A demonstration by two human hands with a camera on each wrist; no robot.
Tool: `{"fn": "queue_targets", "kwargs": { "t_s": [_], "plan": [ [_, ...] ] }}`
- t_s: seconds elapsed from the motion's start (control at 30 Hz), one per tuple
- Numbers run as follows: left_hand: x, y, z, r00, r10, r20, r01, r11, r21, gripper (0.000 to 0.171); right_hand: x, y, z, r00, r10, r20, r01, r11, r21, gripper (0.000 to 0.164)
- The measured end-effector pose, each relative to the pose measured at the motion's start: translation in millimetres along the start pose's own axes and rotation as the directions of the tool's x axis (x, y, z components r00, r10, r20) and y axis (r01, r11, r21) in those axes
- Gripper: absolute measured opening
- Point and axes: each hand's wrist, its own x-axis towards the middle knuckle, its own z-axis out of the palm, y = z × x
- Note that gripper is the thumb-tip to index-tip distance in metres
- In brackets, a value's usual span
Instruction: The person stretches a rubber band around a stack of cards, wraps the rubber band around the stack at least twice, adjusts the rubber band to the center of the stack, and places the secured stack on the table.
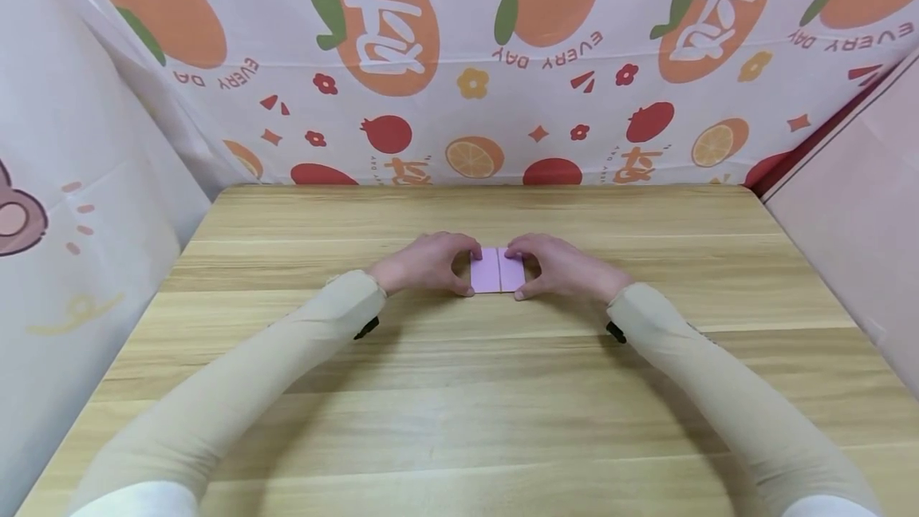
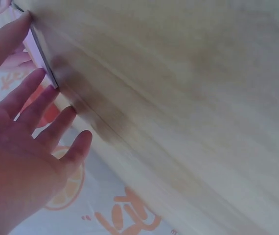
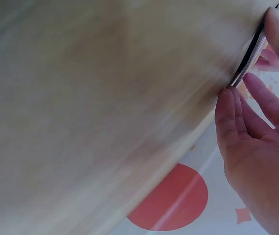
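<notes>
Two small flat pink pieces lie side by side on the wooden table, a left one [image 1: 485, 274] and a right one [image 1: 511, 276], with a thin brownish line between them. My left hand [image 1: 435, 263] holds the left piece by its outer side, thumb at the near corner and index finger at the far one. Mirroring it, my right hand [image 1: 567, 266] grips the right piece at its outer edge. The left wrist view shows a thin dark edge [image 2: 44, 58] beside the fingertips. A dark edge [image 3: 249, 51] also runs between thumb and fingers in the right wrist view.
The wooden table [image 1: 459, 397] reaches back to a fruit-printed curtain [image 1: 445, 114]. A pale cloth [image 1: 86, 102] hangs on the left, and a light panel [image 1: 861, 206] stands along the right side. Both forearms, in beige sleeves, cross the table from the front.
</notes>
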Motion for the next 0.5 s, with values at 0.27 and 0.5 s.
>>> {"fn": "queue_targets", "kwargs": {
  "t_s": [0.27, 0.5],
  "plan": [
    [-0.6, -5.7, 2.4, 0.999, 0.031, -0.022, -0.031, 0.999, -0.023, 0.054, 1.4, 3.0, 0.7, 1.0, -0.027, -0.004, 0.027, 0.999, 0.03, 0.068],
    [-5.3, -10.4, -0.3, 0.998, 0.06, -0.001, -0.06, 0.997, -0.052, 0.06, -3.8, 3.8, 0.2, 1.0, 0.016, -0.016, -0.014, 0.993, 0.121, 0.069]
  ]
}}
